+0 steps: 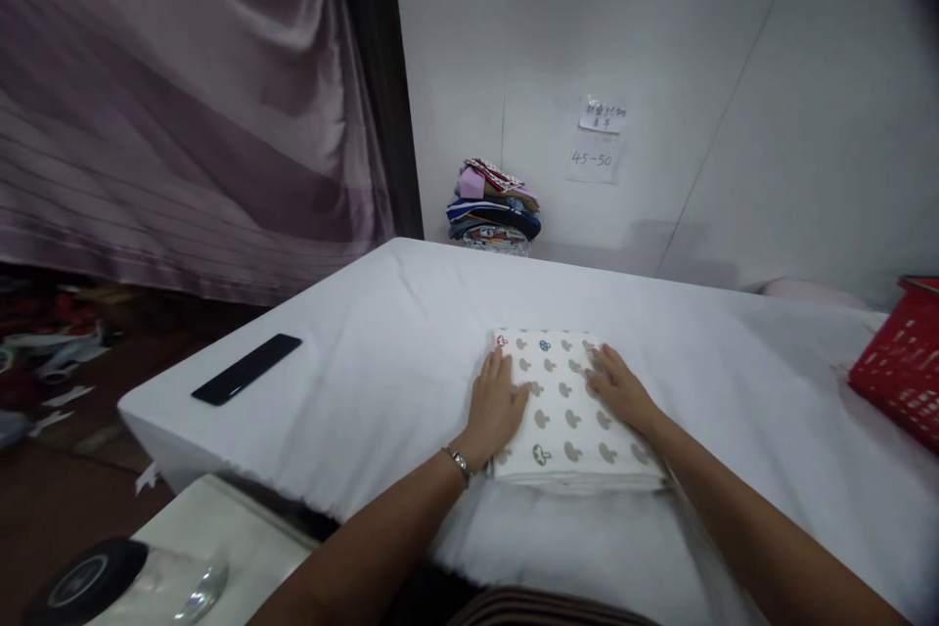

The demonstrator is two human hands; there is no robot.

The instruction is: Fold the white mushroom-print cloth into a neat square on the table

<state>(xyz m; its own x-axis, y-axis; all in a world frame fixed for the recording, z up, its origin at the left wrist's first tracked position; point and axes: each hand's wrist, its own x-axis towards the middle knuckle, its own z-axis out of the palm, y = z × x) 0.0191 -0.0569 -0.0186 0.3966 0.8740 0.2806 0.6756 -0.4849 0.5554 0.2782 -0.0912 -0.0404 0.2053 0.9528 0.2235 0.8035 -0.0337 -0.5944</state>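
A folded white cloth (pixel 566 408) printed with small grey mushroom shapes lies flat on the white-covered table (pixel 381 362). My left hand (pixel 496 405) rests palm down on its left edge, fingers together and stretched forward; a metal bracelet is on that wrist. My right hand (pixel 620 387) lies flat on the cloth's right half, fingers spread a little. Neither hand grips anything. Both forearms reach in from the bottom of the view.
A black phone (pixel 246 369) lies near the table's left edge. A stack of folded fabrics (pixel 493 205) sits at the far edge against the wall. A red plastic basket (pixel 902 364) stands at the right. Curtains hang left; a jar with black lid (pixel 92 587) sits bottom left.
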